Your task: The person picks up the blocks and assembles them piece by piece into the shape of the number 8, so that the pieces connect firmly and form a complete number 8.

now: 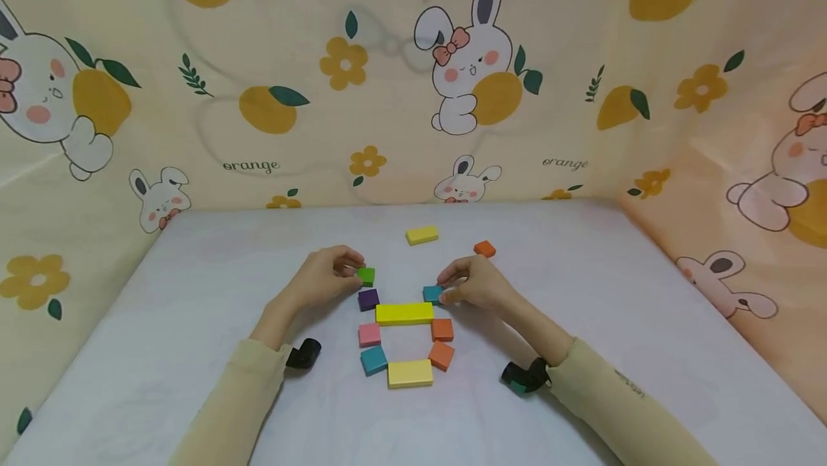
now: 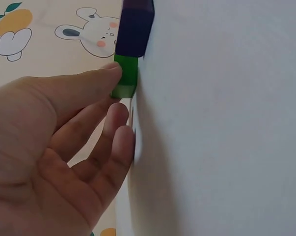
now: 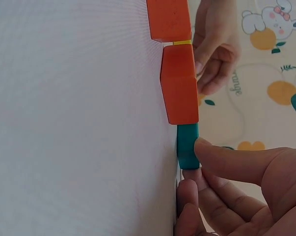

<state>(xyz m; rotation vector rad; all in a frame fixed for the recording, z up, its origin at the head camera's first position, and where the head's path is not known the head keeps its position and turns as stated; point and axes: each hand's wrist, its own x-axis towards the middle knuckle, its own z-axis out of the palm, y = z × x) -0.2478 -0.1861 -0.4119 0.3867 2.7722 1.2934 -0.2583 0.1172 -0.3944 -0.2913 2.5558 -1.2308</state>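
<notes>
My left hand (image 1: 325, 276) pinches a small green block (image 1: 367, 277) between thumb and fingers, on the far side of a dark purple block (image 1: 369, 300). In the left wrist view the thumb lies along the green block's (image 2: 127, 78) side. Across from it, my right hand (image 1: 479, 283) pinches a teal block (image 1: 432, 294) by the right end of a long yellow block (image 1: 404, 314). The right wrist view has the thumb tip on the teal block (image 3: 188, 146), beside an orange block (image 3: 181, 86).
Nearer me, a pink block (image 1: 370, 334), another teal block (image 1: 373, 360), a pale yellow block (image 1: 410, 373) and two orange blocks (image 1: 442, 355) form a ring with the long yellow one. Farther back lie a yellow block (image 1: 422, 235) and an orange block (image 1: 484, 248) on the white tabletop (image 1: 226, 250).
</notes>
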